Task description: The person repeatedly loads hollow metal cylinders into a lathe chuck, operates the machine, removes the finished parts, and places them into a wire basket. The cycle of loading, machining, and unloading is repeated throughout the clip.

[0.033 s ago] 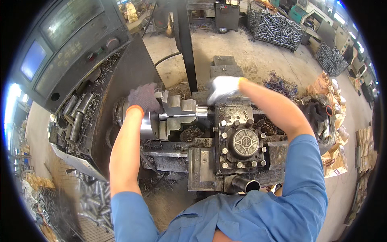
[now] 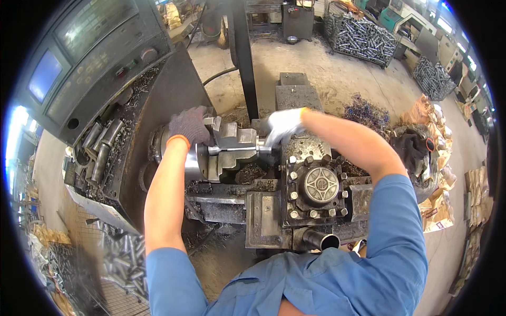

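chuck (image 2: 196, 164) left of tool post (image 2: 319, 187); metal parts (image 2: 362, 39) in wire basket (image 2: 358, 57) behind, right

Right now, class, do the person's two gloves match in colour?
No: the left glove is dark, while the right glove is white.

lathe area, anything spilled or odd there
A heap of shavings lies loose on the floor beyond the lathe, uncontained. The gloves also mismatch: dark on the left hand, white on the right hand.
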Demonstrator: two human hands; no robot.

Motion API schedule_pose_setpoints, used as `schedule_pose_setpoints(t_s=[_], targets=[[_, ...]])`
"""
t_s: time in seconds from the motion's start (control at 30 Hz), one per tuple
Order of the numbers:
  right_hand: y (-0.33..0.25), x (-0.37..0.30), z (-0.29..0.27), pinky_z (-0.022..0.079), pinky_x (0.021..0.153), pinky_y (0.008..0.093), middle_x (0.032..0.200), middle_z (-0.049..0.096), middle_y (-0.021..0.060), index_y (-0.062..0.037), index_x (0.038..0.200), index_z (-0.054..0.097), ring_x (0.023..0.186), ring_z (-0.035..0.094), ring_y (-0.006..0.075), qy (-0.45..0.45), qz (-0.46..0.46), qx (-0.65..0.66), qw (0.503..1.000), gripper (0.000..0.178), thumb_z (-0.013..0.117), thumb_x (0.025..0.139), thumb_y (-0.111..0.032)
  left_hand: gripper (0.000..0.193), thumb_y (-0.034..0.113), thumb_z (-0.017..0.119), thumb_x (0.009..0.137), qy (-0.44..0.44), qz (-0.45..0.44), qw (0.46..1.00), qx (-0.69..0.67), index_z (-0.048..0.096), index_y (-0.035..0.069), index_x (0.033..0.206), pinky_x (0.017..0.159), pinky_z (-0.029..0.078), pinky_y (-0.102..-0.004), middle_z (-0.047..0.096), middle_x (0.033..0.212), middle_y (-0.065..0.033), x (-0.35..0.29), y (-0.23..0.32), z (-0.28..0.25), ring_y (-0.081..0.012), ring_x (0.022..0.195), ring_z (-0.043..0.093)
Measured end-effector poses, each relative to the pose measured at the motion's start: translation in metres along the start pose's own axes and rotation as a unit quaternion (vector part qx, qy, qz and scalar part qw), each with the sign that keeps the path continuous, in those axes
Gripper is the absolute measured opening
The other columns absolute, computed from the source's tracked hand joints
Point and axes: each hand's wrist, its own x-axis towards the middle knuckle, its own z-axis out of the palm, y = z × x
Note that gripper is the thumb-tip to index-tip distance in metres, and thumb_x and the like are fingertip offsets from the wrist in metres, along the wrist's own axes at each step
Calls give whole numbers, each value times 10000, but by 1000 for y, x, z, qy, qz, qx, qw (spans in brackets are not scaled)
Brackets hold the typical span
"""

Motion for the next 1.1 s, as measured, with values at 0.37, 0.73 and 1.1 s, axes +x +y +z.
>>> schedule_pose_setpoints(t_s=[0.37,0.73,1.1], targets=[[-9,26,10,596,829,479,1069,806,145,-21,1023,823,917,749,326,-198,1,64,978,568,884,788,-534,684,354,672,956,355,47,932,-45,500,75,1556,1292,292,-526,560,1563,-188,-32,-27,74,-392,1494,469],[41,-166,17,603,970,457,1256,718,244,-23,1386,581,1099,737,403,329,166,143,919,868,910,711,-459,676,373,640,977,315,13,948,-43,492,87,1572,1288,296,-521,551,1585,-168,-29,-30,76,-376,1499,466],[-172,-237,61,621,962,400,1237,745,164,-51,1383,614,1094,767,291,609,-59,62,788,882,1018,650,-329,497,131,794,897,274,316,665,-619,679,22,1368,1273,325,-457,534,1581,-195,-162,22,31,-305,1540,437]])
